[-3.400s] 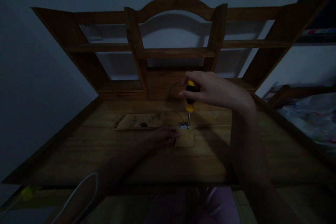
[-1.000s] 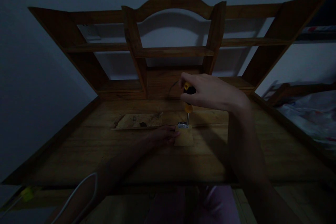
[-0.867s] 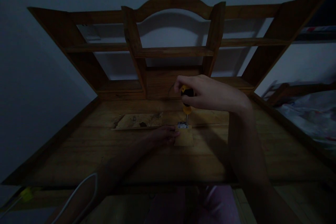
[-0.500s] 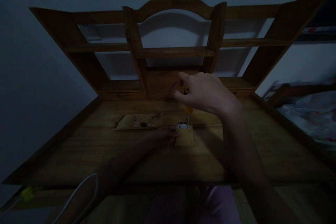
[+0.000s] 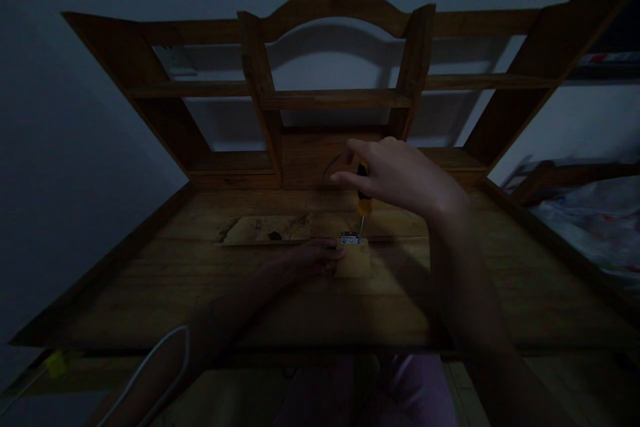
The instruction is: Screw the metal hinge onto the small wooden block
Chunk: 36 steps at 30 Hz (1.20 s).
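Observation:
My right hand point(image 5: 400, 173) is around the top of a screwdriver point(image 5: 365, 205) with a yellow and black handle, its thumb and forefinger stretched to the left. The screwdriver stands nearly upright, its shaft reaching down to the right end of a small metal hinge point(image 5: 351, 238). That hinge sits along the far edge of a small square wooden block point(image 5: 353, 261) on the desk. Gripping the block's left side is my left hand point(image 5: 317, 257), its thumb on top. The exact contact of the tip with a screw is too small to make out.
The wooden desk point(image 5: 165, 280) has a raised shelf unit point(image 5: 335, 101) at its back. A rough pale patch point(image 5: 267, 228) lies left of the hinge. A white cord point(image 5: 165, 347) crosses my left forearm. Plastic-covered items point(image 5: 585, 213) are at the right.
My right hand's fingers have shifted on the handle, and more of its black part shows. The left hand, block and hinge stay together; the whole view has slid slightly.

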Tool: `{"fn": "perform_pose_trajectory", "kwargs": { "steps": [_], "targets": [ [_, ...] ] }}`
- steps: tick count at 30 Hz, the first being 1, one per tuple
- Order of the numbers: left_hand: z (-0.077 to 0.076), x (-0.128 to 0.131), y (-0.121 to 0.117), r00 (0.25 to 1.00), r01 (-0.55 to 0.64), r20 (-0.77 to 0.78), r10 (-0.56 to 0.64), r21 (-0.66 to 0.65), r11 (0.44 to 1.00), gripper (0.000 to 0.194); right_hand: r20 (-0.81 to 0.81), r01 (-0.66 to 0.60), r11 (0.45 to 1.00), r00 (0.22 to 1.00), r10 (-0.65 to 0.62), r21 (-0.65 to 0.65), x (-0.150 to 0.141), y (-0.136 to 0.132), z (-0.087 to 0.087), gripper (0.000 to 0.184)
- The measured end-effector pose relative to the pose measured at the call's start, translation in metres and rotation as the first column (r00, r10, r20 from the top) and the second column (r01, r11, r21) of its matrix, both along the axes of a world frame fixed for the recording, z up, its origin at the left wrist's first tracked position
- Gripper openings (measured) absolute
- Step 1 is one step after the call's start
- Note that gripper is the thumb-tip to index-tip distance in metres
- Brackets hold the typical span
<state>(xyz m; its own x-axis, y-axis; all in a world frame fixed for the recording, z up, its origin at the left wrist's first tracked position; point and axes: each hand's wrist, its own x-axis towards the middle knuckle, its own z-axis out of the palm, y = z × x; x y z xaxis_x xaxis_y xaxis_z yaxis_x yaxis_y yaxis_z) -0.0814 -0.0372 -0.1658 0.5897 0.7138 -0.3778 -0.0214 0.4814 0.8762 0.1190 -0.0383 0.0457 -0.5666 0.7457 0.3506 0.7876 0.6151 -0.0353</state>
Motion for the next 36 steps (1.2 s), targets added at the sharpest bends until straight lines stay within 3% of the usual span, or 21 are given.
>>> {"fn": "perform_pose_trajectory", "kwargs": {
  "steps": [5,8,11,16,23,25,29,32,36],
  "targets": [
    [0.001,0.002,-0.001,1.000,-0.008,-0.006,0.008,-0.029,1.000,0.039,-0.066,-0.136,0.976,0.990,0.127,-0.172,0.015,0.000,0.006,0.044],
    [-0.002,0.000,0.001,1.000,-0.002,-0.014,0.002,-0.006,1.000,0.039,-0.071,-0.178,0.955,0.984,0.166,-0.236,0.017,0.000,0.008,0.034],
    [-0.003,-0.004,0.003,0.998,0.062,-0.033,-0.061,0.024,0.998,0.038,-0.058,-0.120,0.968,0.992,0.110,-0.221,0.014,0.000,0.005,0.024],
    [0.007,-0.006,0.000,0.990,0.088,-0.114,-0.084,0.032,0.996,0.040,-0.021,0.045,0.995,0.999,-0.047,-0.088,0.013,0.005,-0.001,0.035],
    [0.009,-0.002,-0.002,0.996,0.055,-0.068,-0.053,0.023,0.998,0.038,-0.103,-0.297,0.941,0.954,0.283,-0.161,0.024,0.013,0.003,0.035],
    [0.008,-0.002,-0.001,0.997,0.055,-0.051,-0.054,0.015,0.998,0.036,-0.109,-0.334,0.926,0.942,0.319,-0.177,0.023,0.013,0.004,0.030],
    [0.005,-0.002,0.000,0.999,0.021,-0.042,-0.021,-0.003,1.000,0.035,-0.094,-0.187,0.971,0.980,0.174,-0.148,0.019,0.013,0.003,0.021],
    [0.004,-0.001,0.000,1.000,0.002,-0.030,-0.003,-0.012,1.000,0.036,-0.071,-0.082,0.987,0.995,0.073,-0.136,0.021,0.015,0.000,0.024],
    [0.004,0.000,0.000,1.000,0.017,-0.002,-0.017,-0.027,0.999,0.035,-0.105,-0.180,0.974,0.980,0.166,-0.139,0.026,0.019,-0.001,0.036]
  ]
}}
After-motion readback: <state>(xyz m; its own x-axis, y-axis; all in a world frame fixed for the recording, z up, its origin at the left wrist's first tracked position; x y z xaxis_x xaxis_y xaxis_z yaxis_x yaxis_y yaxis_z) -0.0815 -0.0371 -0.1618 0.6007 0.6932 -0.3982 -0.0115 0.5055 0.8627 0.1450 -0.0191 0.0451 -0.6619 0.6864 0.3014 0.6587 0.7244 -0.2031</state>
